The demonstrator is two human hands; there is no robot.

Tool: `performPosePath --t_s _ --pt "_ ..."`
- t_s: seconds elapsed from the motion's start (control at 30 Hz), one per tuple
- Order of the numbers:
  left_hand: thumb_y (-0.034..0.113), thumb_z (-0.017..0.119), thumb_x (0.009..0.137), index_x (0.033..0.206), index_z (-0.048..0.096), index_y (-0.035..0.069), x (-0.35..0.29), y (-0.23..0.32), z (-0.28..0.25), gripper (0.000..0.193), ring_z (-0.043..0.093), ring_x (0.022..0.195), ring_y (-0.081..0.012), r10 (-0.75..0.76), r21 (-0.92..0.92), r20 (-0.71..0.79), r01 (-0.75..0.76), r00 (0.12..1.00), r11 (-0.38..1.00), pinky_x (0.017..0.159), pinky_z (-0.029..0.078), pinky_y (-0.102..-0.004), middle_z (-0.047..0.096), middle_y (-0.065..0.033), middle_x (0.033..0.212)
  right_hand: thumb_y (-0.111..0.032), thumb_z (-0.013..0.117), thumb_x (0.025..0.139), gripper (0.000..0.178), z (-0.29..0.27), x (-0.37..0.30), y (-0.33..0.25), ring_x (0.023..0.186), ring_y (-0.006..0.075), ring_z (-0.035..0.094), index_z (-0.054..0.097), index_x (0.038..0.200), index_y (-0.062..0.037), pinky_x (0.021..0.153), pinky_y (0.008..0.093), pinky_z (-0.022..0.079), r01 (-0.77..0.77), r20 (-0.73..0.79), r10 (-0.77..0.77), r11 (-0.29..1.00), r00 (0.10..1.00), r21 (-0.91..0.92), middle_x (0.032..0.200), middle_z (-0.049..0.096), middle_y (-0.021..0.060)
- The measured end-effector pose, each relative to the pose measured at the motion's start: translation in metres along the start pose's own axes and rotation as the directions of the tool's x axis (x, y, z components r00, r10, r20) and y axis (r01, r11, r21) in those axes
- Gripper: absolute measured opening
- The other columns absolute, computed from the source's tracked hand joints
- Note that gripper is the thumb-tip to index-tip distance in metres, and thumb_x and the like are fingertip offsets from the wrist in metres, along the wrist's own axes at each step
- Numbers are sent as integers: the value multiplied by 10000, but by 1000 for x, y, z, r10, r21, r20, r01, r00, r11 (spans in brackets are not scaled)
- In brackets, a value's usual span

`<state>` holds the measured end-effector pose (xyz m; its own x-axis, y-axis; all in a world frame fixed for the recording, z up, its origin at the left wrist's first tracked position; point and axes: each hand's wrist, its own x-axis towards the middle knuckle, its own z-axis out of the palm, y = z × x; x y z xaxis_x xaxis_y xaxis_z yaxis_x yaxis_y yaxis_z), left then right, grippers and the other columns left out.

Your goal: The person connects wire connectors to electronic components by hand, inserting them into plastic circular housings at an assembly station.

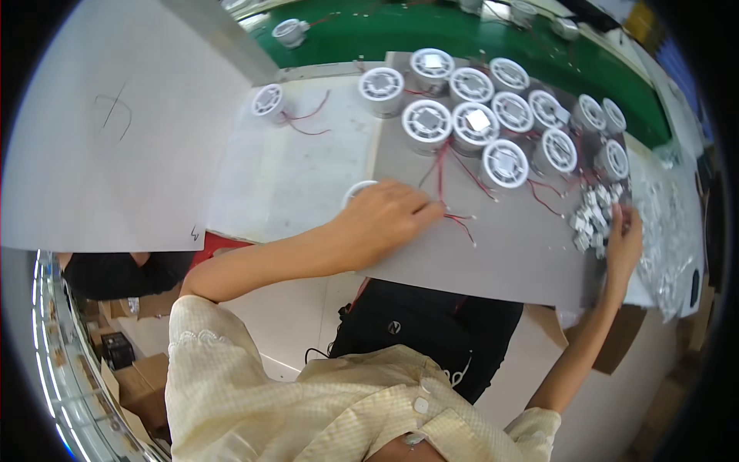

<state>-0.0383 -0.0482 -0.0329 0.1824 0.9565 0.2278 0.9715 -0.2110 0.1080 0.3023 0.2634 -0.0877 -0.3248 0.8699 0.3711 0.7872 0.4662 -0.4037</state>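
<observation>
My left hand (pixel 389 222) is curled over a white round lamp housing (pixel 357 190) near the table's front. Only the left rim of that housing shows; the palm and fingers hide the rest. Thin red wires (pixel 462 222) come out to the right of the fingers. At the right side, my right hand (pixel 626 240) has thumb and fingers closing together at the edge of a pile of small grey-white blocks (pixel 591 221). What lies between those fingertips is too small to make out. Several more white round housings (pixel 504 163) with slotted faces and red wires stand beyond my hands.
One housing (pixel 269 102) stands apart at the left with its wires spread. A large white panel (pixel 108 146) rises at the left edge. A green belt (pixel 346 42) runs along the back. Crumpled clear plastic (pixel 666 231) lies beyond my right hand. A black bag (pixel 416 323) is below the table edge.
</observation>
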Motion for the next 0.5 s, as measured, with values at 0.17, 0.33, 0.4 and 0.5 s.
performPosePath --t_s 0.17,0.33,0.4,0.5 --pt "60 606 796 1161 642 59 -2 -6 5 367 633 867 -222 167 -93 -121 -179 978 979 725 507 -309 622 -81 1072 -342 664 974 315 8 -6 -13 700 64 515 679 985 -28 648 248 435 -37 -86 58 975 995 221 780 609 21" --pt "67 644 742 997 642 34 0 -5 9 257 647 800 -234 185 -123 -72 -193 980 973 721 514 -338 622 -77 931 -433 578 1002 424 -3 -7 -18 732 258 605 657 979 -16 702 372 474 -155 31 159 982 987 -104 807 665 122" --pt "73 652 736 994 650 37 3 -6 11 261 645 781 -236 146 -161 -95 -160 985 974 714 515 -343 625 -71 916 -507 480 1019 515 -4 -10 -30 778 450 624 643 942 -24 724 493 471 -167 -3 174 942 985 -292 861 685 210" --pt "84 664 728 1001 666 61 7 -8 10 274 641 749 -240 82 -260 -102 -106 991 960 698 518 -355 632 -56 903 -508 460 1025 514 -3 -8 -39 848 461 649 642 950 -33 730 514 472 -180 -51 173 921 984 -344 892 694 229"
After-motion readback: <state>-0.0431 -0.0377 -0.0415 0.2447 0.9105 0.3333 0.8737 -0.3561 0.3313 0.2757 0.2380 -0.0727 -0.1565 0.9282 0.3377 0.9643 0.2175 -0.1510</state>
